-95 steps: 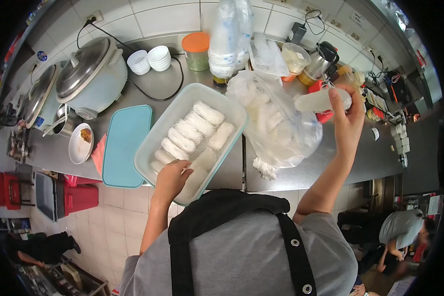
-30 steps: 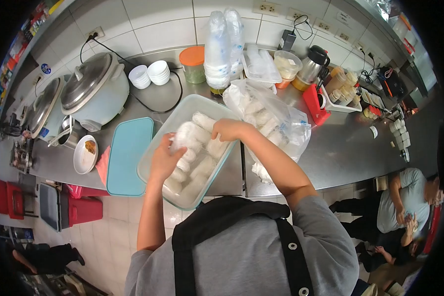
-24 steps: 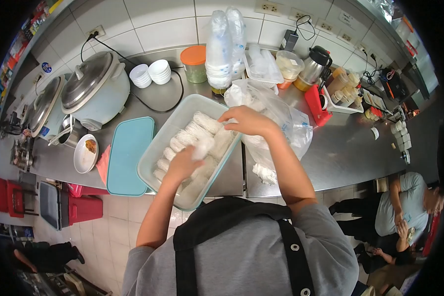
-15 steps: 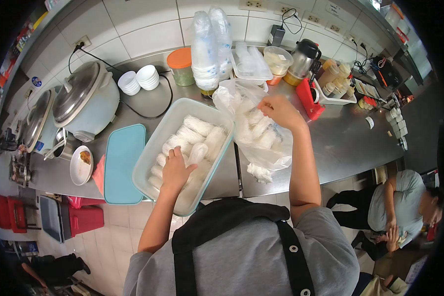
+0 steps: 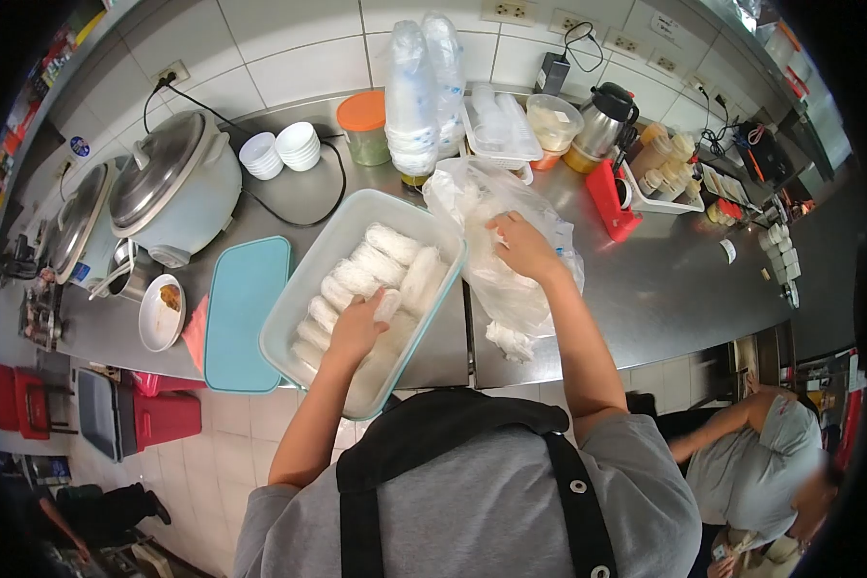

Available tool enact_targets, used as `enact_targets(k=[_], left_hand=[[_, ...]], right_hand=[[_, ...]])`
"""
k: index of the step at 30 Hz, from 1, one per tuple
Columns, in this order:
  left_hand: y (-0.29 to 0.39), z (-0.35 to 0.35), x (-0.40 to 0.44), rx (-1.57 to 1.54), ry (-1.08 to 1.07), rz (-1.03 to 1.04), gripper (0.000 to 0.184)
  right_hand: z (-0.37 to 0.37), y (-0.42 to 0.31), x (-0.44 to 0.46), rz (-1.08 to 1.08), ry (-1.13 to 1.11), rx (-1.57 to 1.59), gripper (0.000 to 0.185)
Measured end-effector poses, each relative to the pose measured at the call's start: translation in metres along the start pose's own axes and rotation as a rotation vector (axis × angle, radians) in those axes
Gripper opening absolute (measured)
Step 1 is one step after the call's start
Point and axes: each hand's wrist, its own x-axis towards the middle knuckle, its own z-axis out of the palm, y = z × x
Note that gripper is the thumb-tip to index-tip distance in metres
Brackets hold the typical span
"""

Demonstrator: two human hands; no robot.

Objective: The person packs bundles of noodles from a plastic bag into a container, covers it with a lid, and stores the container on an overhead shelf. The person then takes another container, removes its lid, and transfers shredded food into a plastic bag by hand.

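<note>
A pale rectangular tub point(image 5: 294, 279) with a teal rim stands in front of me, holding several rolled bundles of thin white noodles point(image 5: 356, 277) in rows. My left hand point(image 5: 354, 332) is inside it, with fingers and thumb closed around one noodle bundle point(image 5: 388, 304). To the right lies a crumpled clear plastic bag point(image 5: 539, 303), with white noodles partly visible through it. My right hand point(image 5: 525, 249) reaches into the top of this bag, fingers bent inward; what the fingertips hold is hidden. A small white clump point(image 5: 511, 341) sits at the bag's near end.
A teal lid point(image 5: 248, 318) and a white bowl with food scraps point(image 5: 162, 318) lie to the left, near large cookers point(image 5: 178, 188). Cup stacks point(image 5: 412, 106), tubs, a flask point(image 5: 602, 120) and a red holder point(image 5: 614, 199) line the back. Another person point(image 5: 756, 462) is at the right.
My right hand has come down and left, from above the bag onto its top, and the plastic has shifted. My left fingers have closed around a noodle bundle. The person at right has moved.
</note>
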Motion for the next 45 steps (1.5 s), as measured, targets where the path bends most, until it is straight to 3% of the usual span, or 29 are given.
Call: enact_targets(k=[4, 7, 10, 12, 16, 18, 21, 23, 26, 30, 33, 36, 39, 41, 43, 45], left_hand=[[0.017, -0.01, -0.004, 0.138, -0.052, -0.086, 0.083], [0.031, -0.028, -0.017, -0.018, 0.004, -0.113, 0.083], [0.024, -0.025, -0.024, 0.015, 0.144, 0.305, 0.08], [0.022, -0.017, -0.032, 0.134, 0.007, 0.239, 0.075], [0.01, -0.004, -0.045, 0.077, -0.152, 0.148, 0.065], [0.008, 0.0, -0.047, 0.06, -0.105, 0.161, 0.061], [0.008, 0.006, -0.051, 0.056, -0.046, 0.177, 0.061], [0.007, 0.008, -0.051, 0.065, -0.017, 0.185, 0.061], [0.004, 0.01, -0.05, 0.059, 0.0, 0.199, 0.061], [0.002, 0.012, -0.05, 0.042, 0.009, 0.2, 0.062], [0.003, 0.011, -0.05, 0.029, 0.001, 0.191, 0.062], [0.004, 0.01, -0.049, 0.01, -0.002, 0.185, 0.062], [0.001, 0.013, -0.047, -0.013, -0.003, 0.199, 0.061], [-0.004, 0.016, -0.046, -0.005, 0.018, 0.216, 0.061], [-0.004, 0.016, -0.047, -0.022, 0.035, 0.229, 0.061], [-0.005, 0.015, -0.045, -0.029, 0.048, 0.243, 0.061]], right_hand=[[0.045, -0.015, 0.016, 0.257, 0.086, -0.186, 0.046], [0.057, -0.026, 0.014, 0.372, 0.1, -0.197, 0.059], [0.044, -0.023, 0.008, 0.381, 0.129, -0.038, 0.065], [0.026, -0.018, 0.004, 0.384, 0.163, 0.024, 0.067], [-0.014, -0.022, -0.004, 0.273, 0.455, 0.178, 0.062], [-0.051, -0.051, -0.009, 0.166, 0.619, 0.33, 0.058], [-0.077, -0.109, -0.004, -0.049, 0.585, 0.675, 0.05], [-0.071, -0.139, 0.006, -0.08, 0.348, 0.647, 0.049], [-0.027, -0.169, 0.039, -0.164, 0.052, 0.352, 0.046], [0.069, -0.151, 0.1, -0.131, -0.037, 0.002, 0.047], [0.139, -0.104, 0.13, -0.294, 0.053, -0.425, 0.056], [0.152, -0.103, 0.114, -0.37, 0.238, -0.569, 0.064], [0.06, -0.144, 0.064, -0.307, 0.107, -0.155, 0.053], [-0.012, -0.149, 0.045, -0.198, -0.039, 0.368, 0.035], [-0.054, -0.12, 0.042, 0.012, 0.034, 0.532, 0.031], [-0.072, -0.076, 0.04, 0.134, 0.021, 0.326, 0.027]])
